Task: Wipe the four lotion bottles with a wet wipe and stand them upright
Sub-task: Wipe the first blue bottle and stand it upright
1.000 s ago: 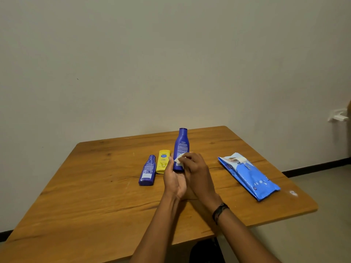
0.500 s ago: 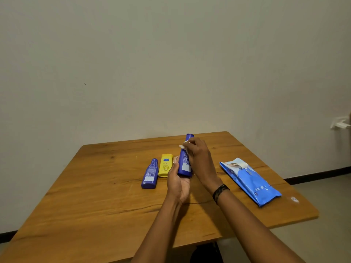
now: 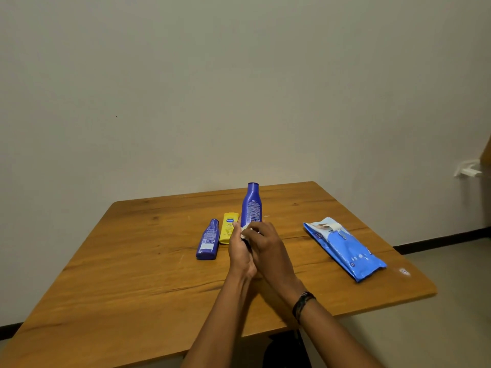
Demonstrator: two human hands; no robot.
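Three bottles in view. Tall blue bottle (image 3: pixel 252 205) stands upright mid-table (image 3: pixel 132 261), its lower body inside the left hand's (image 3: pixel 239 251) curled fingers. Right hand (image 3: pixel 265 245) pinches the wet wipe (image 3: pixel 245 231) against its base. Yellow bottle (image 3: pixel 229 229) and small blue bottle (image 3: pixel 208 240) lie flat at its 9 o'clock. Wipes pack (image 3: pixel 345 251) at 3 o'clock, well apart.

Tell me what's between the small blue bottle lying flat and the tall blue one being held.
The yellow lotion bottle, lying flat beside the small blue bottle, as the head view shows.
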